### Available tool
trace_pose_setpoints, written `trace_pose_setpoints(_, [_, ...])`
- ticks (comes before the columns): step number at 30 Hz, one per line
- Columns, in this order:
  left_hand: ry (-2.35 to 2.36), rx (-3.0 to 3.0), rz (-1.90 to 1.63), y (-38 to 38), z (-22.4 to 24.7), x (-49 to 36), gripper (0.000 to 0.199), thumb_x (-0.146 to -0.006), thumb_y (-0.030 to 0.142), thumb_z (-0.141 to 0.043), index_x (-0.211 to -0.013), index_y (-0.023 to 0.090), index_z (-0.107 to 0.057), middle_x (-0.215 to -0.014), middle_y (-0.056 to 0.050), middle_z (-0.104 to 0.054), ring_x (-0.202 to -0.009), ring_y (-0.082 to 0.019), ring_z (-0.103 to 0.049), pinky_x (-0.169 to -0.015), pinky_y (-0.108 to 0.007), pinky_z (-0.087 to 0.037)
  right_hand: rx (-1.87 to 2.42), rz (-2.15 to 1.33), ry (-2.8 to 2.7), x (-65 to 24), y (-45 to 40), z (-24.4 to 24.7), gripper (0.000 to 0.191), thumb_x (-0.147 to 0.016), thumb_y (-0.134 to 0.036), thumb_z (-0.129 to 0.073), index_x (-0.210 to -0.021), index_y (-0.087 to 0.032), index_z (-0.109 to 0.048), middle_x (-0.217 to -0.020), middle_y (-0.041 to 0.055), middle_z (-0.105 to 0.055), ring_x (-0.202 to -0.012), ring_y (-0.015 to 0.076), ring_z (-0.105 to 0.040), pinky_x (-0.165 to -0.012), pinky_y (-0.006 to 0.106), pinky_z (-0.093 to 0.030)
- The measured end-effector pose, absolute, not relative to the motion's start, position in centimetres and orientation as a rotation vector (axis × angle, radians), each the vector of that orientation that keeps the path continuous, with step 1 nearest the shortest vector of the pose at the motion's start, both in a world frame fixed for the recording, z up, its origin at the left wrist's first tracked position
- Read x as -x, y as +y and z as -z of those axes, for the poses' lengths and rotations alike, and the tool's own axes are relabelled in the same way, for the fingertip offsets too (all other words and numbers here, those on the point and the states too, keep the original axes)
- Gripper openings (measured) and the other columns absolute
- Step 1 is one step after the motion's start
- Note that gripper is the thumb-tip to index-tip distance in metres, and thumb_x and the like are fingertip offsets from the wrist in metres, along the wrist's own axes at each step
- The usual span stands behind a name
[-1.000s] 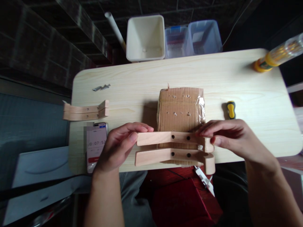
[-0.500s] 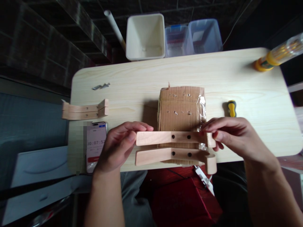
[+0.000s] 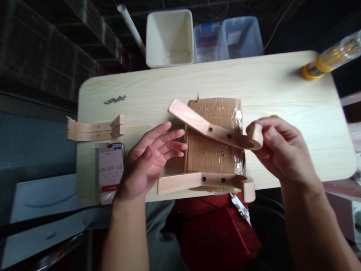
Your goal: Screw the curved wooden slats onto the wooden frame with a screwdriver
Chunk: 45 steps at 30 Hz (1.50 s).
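My right hand (image 3: 282,150) grips the curled end of a pale wooden hook (image 3: 194,118) with two dark screw holes. The hook slants over a cardboard box (image 3: 217,113), its flat end up and to the left. Left of the box, my left hand (image 3: 155,162) is held with fingers spread, touching nothing. A second wooden hook (image 3: 180,182) of the same shape lies across the near end of the box. Several small holes pierce the cardboard, and clear tape shines along its right side.
Two more wooden pieces (image 3: 96,130) sit together at the left, near several screws (image 3: 114,99) and a phone (image 3: 111,169) running a timer. A yellow screwdriver handle is mostly hidden behind my right hand. A yellow-capped clear tube (image 3: 329,62) stands far right. Bins (image 3: 149,41) line the back edge.
My left hand has let go of the upper hook and opened. My right hand has lifted that hook away and tilted it, flat end up. The other hook stays on the box.
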State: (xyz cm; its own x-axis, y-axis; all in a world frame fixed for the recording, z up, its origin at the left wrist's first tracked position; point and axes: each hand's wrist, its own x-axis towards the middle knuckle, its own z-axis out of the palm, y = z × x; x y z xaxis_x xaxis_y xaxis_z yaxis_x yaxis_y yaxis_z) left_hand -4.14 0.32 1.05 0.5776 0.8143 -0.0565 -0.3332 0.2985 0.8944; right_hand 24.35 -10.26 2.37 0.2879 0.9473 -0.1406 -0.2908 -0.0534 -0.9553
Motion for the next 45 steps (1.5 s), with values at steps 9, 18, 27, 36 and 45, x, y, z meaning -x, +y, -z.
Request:
trace_pose_setpoints(9, [0.637,-0.968,-0.871,0.2,-1.0,3.6,0.037,-0.095,0.055,-0.081,-0.119,0.027,-0.081,-0.108,-0.007,-0.084,-0.086,-0.022,-0.078,-0.079,-0.036,-0.066,1.152,-1.199,-0.773,-24.4,-10.8,-2.5,0.013,-0.087,-0.043,-0.09,-0.097,-0.034,-0.089,-0.076,0.0005,-0.07,-0.058,0.0108,-0.054,-0.045,0.024,-0.04])
trace_pose_setpoints(18, [0.595,-0.988,-0.86,0.2,-0.9,4.1,0.03,-0.096,0.041,-0.083,-0.121,0.024,-0.082,-0.12,-0.009,-0.083,-0.094,-0.021,-0.08,-0.081,-0.032,-0.068,1.081,-1.329,-0.985,-25.5,-11.3,-2.5,0.011,-0.097,-0.035,-0.082,-0.106,-0.035,-0.088,-0.09,0.0019,-0.077,-0.063,0.0096,-0.06,-0.051,0.023,-0.046])
trace_pose_setpoints(27, [0.651,-1.023,-0.738,0.1,-2.5,4.9,0.021,-0.094,0.038,-0.085,-0.102,0.018,-0.086,-0.108,-0.011,-0.085,-0.072,-0.017,-0.079,-0.063,-0.023,-0.066,1.13,-1.428,-1.008,-25.7,-11.7,-3.4,0.01,-0.093,-0.031,-0.086,-0.102,-0.034,-0.089,-0.083,0.0009,-0.078,-0.061,0.0096,-0.063,-0.053,0.022,-0.055])
trace_pose_setpoints(36, [0.702,-1.057,-0.69,0.1,-2.3,5.5,0.02,-0.095,0.037,-0.083,-0.1,0.018,-0.085,-0.109,-0.012,-0.084,-0.074,-0.018,-0.08,-0.063,-0.023,-0.067,1.14,-1.463,-0.97,-25.4,-11.6,-3.6,0.008,-0.091,-0.031,-0.088,-0.099,-0.03,-0.09,-0.084,0.0022,-0.08,-0.055,0.0062,-0.063,-0.048,0.015,-0.054])
trace_pose_setpoints(45, [0.74,-1.068,-0.699,0.0,-2.3,5.5,0.023,-0.096,0.038,-0.082,-0.1,0.016,-0.084,-0.108,-0.014,-0.083,-0.076,-0.02,-0.08,-0.063,-0.025,-0.066,1.215,-1.4,-1.022,-25.8,-11.7,-3.2,0.011,-0.091,-0.033,-0.088,-0.101,-0.03,-0.09,-0.09,0.0063,-0.084,-0.057,0.0079,-0.063,-0.047,0.017,-0.053])
